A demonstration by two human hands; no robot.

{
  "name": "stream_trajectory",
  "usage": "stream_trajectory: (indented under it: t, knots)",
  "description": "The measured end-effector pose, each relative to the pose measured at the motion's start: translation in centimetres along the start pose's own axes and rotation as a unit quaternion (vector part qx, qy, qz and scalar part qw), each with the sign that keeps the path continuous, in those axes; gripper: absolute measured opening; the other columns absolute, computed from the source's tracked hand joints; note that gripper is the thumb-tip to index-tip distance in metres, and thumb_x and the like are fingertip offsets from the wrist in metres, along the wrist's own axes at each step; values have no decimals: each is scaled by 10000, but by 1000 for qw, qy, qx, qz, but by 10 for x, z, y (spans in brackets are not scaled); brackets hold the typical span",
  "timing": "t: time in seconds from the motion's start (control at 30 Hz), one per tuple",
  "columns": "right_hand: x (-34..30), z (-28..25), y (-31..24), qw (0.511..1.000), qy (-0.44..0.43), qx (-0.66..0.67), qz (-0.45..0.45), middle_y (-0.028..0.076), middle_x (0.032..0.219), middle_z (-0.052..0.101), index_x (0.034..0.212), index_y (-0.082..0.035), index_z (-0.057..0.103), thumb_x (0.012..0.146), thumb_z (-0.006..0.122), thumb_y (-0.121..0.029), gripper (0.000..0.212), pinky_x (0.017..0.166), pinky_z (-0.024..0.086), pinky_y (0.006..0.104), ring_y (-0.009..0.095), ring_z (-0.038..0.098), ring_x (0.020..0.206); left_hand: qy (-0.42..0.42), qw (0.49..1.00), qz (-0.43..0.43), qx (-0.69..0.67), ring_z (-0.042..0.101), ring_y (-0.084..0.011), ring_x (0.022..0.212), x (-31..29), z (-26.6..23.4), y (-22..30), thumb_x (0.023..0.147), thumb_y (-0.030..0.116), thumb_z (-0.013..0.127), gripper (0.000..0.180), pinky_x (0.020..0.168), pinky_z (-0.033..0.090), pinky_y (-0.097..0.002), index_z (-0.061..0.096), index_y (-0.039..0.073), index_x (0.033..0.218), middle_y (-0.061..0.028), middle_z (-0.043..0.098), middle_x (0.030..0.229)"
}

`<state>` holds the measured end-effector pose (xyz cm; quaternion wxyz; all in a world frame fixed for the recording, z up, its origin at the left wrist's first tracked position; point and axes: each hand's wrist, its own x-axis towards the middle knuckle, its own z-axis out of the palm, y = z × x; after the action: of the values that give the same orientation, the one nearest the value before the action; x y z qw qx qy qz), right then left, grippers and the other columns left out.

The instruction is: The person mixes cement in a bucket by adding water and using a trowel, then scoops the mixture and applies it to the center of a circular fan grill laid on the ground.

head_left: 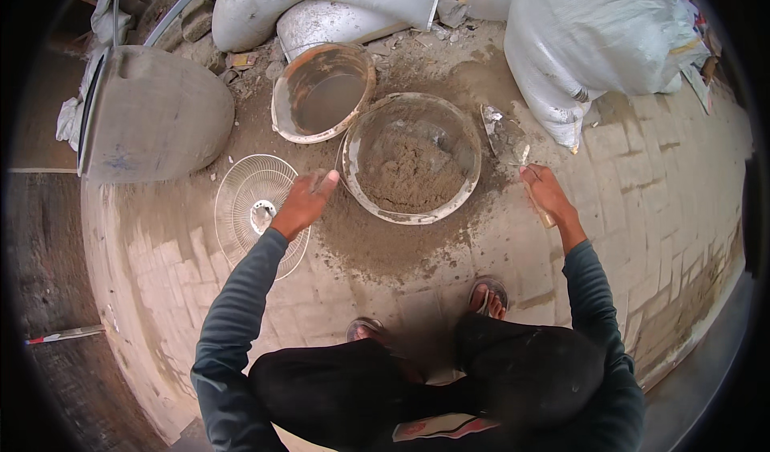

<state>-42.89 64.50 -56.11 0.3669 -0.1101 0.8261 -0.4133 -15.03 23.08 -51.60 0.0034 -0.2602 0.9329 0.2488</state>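
My right hand [548, 196] is closed round the wooden handle of a trowel [505, 137]. Its mortar-smeared blade points away from me, low over the ground right of the tub. In the middle stands a round tub [425, 218] with a pale, crusted rim, holding a heap of damp grey-brown mortar [413, 167]. My left hand [303, 203] hovers left of the tub, over the edge of a white wire fan guard [233, 187]. Its thumb stands apart toward the tub's rim, and I see nothing held in it; the other fingers are partly hidden.
Behind the tub, to its left, a bucket [281, 123] holds murky water. A large grey drum [160, 115] lies at the left. White sacks [345, 25] and a bulging plastic-covered sack [593, 43] line the back. Spilled mortar [377, 251] covers paving near my sandalled feet.
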Motion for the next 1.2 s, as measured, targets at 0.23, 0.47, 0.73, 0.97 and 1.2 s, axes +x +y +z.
stream_trajectory:
  t: [0.23,0.47,0.73,0.97,1.2]
  knots:
    - [-16,-35,24,997,54,46,34,54,649,511,937,-14,572,1022,512,-388,387,412,416,340,153,497,467,-100,708,-251,-652,540,-204,721,17,-41,171,1050,407,501,365,788,463,-379,524,87,877,-24,511,747]
    - [-4,-25,18,996,85,32,17,103,638,563,829,21,552,1028,488,-362,437,460,441,376,201,530,484,-81,767,-258,-582,291,-73,582,-33,-74,207,1037,344,541,321,594,314,-271,438,186,777,81,284,650]
    - [-11,-7,45,998,-8,42,55,95,626,544,846,34,549,1044,454,-355,446,460,450,385,210,527,476,-10,776,-274,-568,190,-49,536,-124,-151,192,1025,348,551,329,485,189,-241,410,187,775,91,219,647]
    - [33,110,-27,990,-125,51,50,62,698,538,838,-25,523,1053,452,-389,429,455,449,365,159,527,525,80,775,-347,-522,191,-56,542,-207,-160,157,997,335,599,364,489,169,-252,395,165,749,75,225,645]
    - [4,123,-58,973,-224,50,37,50,733,528,921,-29,519,1054,444,-417,416,453,435,324,140,521,571,180,747,-395,-504,212,-64,537,-240,-158,127,1000,335,595,353,487,182,-261,405,168,754,72,230,643]
